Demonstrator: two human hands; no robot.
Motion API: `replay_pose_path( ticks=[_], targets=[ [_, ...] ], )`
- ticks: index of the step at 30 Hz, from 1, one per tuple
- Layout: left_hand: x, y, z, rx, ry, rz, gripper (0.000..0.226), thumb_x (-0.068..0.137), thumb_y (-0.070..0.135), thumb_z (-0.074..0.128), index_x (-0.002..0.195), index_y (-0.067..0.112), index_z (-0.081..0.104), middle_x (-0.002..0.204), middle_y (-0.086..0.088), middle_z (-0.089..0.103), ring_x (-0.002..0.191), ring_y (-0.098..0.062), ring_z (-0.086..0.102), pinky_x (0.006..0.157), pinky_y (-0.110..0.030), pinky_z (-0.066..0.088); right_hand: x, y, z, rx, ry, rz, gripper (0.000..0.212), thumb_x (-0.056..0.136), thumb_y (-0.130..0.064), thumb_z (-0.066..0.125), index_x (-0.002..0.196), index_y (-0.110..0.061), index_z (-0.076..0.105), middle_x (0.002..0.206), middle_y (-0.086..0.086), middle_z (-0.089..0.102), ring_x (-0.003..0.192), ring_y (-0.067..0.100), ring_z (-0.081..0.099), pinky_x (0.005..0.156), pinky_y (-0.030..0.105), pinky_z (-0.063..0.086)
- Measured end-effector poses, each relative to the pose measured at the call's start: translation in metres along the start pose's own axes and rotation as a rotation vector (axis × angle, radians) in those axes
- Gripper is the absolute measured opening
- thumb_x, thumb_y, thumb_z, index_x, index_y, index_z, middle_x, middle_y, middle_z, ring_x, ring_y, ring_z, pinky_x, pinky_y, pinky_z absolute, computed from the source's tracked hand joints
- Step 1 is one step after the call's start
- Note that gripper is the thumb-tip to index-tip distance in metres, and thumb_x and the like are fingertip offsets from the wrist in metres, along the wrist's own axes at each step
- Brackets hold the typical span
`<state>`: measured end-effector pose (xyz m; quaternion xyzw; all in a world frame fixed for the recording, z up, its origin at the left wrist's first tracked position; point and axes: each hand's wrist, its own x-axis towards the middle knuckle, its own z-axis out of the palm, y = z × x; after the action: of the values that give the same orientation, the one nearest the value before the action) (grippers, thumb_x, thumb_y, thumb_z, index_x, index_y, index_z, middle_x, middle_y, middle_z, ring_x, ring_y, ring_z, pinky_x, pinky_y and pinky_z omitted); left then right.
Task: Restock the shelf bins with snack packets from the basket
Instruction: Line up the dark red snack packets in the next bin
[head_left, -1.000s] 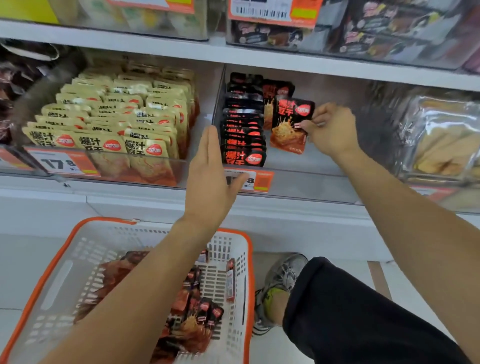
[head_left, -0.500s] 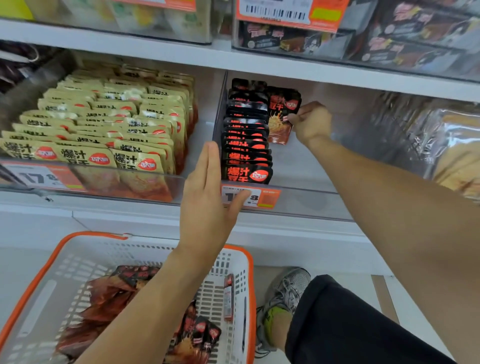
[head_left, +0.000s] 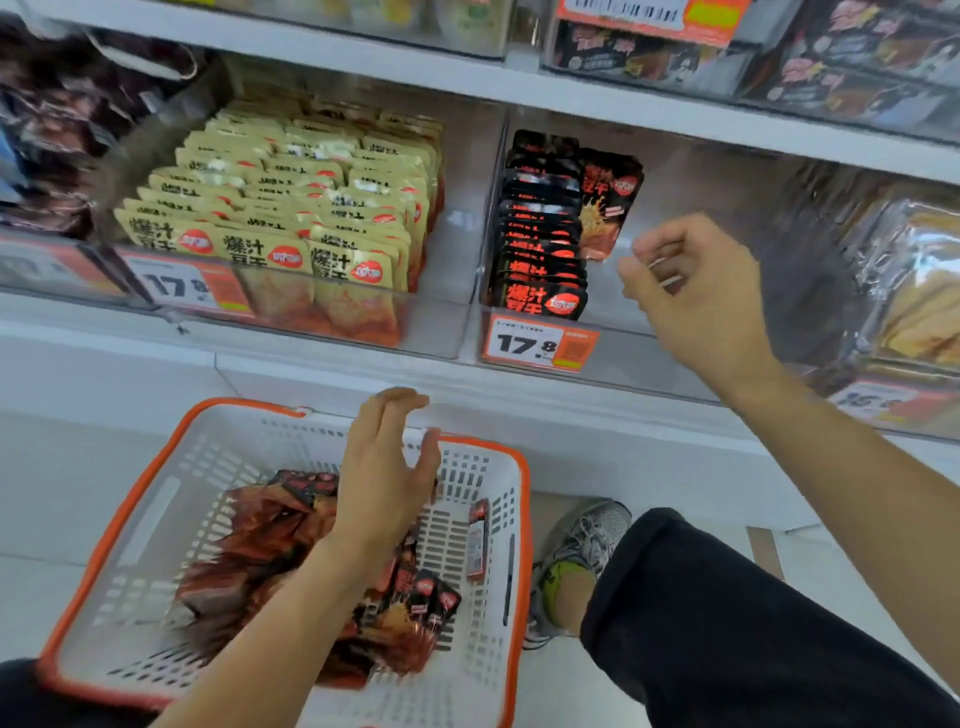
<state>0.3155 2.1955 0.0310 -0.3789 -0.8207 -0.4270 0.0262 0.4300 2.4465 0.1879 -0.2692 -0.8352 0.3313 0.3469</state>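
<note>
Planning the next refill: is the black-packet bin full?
Not full. The black packets fill one row at the clear bin's left; the rest is bare.

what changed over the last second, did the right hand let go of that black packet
Yes. The right hand let go of the black packet, left standing at the back of the clear bin, and drew back empty. The left hand dropped from the shelf edge to over the basket. The yellow packets stayed put.

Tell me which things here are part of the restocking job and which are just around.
Job:
basket
black packets in basket
bin of black packets
left hand
right hand

Around:
yellow packets
price tag
shoe
</note>
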Motion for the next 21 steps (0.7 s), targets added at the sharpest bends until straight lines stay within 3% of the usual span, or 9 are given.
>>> replay_pose_path(
  ticks=[2,5,8,11,14,17,19,21],
  targets=[
    [-0.029,-0.037,0.002,0.099,-0.152,-0.181,0.031,0.091,0.013,0.066,0.122,0.016,0.059,0.123,0.0,0.054,0.108,-0.025,0.058,0.092,-0.043,0.051,-0.045,-0.018,0.018,0.035,-0.136,-0.041,0.019,0.089,-0.009,0.07,0.099,-0.02,0.058,0.082,-0.012,0.064,0.067,0.009,0.062,0.06,0.019,0.05],
    [-0.072,-0.085,0.0,0.191,-0.321,-0.395,0.028,0.09,0.013,0.063,0.117,0.016,0.062,0.117,-0.001,0.058,0.111,-0.027,0.055,0.093,-0.042,0.048,-0.103,-0.017,0.071,-0.028,-0.53,0.001,0.021,0.091,-0.013,0.068,0.107,-0.021,0.057,0.09,-0.01,0.063,0.072,0.009,0.061,0.063,0.023,0.05],
    [-0.102,-0.12,-0.007,0.226,-0.368,-0.578,0.029,0.091,0.019,0.064,0.119,0.016,0.062,0.116,-0.001,0.059,0.114,-0.024,0.054,0.094,-0.038,0.048,-0.145,0.008,0.138,-0.177,-0.87,0.053,0.021,0.097,-0.021,0.06,0.117,-0.022,0.054,0.101,-0.008,0.061,0.081,0.01,0.06,0.075,0.035,0.051],
    [-0.111,-0.143,-0.009,0.219,-0.355,-0.696,0.034,0.091,0.021,0.064,0.125,0.015,0.059,0.121,-0.003,0.058,0.116,-0.024,0.053,0.095,-0.041,0.049,-0.171,0.034,0.203,-0.281,-1.04,0.102,0.024,0.1,-0.023,0.057,0.122,-0.016,0.053,0.107,0.004,0.062,0.09,0.021,0.06,0.081,0.043,0.051],
    [-0.106,-0.157,-0.003,0.149,-0.306,-0.774,0.041,0.092,0.023,0.064,0.131,0.015,0.055,0.129,-0.004,0.055,0.12,-0.022,0.051,0.099,-0.039,0.048,-0.19,0.053,0.259,-0.247,-1.001,0.343,0.017,0.1,-0.028,0.057,0.109,-0.014,0.058,0.093,0.004,0.064,0.083,0.02,0.06,0.079,0.039,0.051],
    [-0.092,-0.172,0.004,0.088,-0.276,-0.812,0.045,0.094,0.024,0.064,0.136,0.016,0.051,0.131,-0.003,0.052,0.118,-0.019,0.052,0.096,-0.033,0.047,-0.208,0.081,0.315,-0.036,-0.792,0.879,0.033,0.099,-0.035,0.059,0.073,-0.014,0.061,0.07,0.003,0.06,0.067,0.02,0.061,0.074,0.039,0.052],
    [-0.085,-0.185,0.008,0.07,-0.321,-0.823,0.049,0.094,0.025,0.063,0.14,0.016,0.048,0.135,-0.004,0.05,0.121,-0.02,0.051,0.097,-0.033,0.047,-0.212,0.101,0.342,0.052,-0.626,1.189,0.035,0.095,-0.044,0.063,0.09,-0.01,0.069,0.084,0.004,0.066,0.077,0.025,0.067,0.074,0.045,0.059],
    [-0.083,-0.197,0.012,0.062,-0.385,-0.839,0.054,0.095,0.027,0.062,0.145,0.016,0.044,0.142,-0.004,0.046,0.13,-0.021,0.047,0.103,-0.038,0.046,-0.211,0.117,0.359,0.166,-0.452,1.419,0.045,0.091,-0.043,0.069,0.111,-0.003,0.062,0.098,0.008,0.067,0.077,0.023,0.066,0.057,0.037,0.059]
  ],
)
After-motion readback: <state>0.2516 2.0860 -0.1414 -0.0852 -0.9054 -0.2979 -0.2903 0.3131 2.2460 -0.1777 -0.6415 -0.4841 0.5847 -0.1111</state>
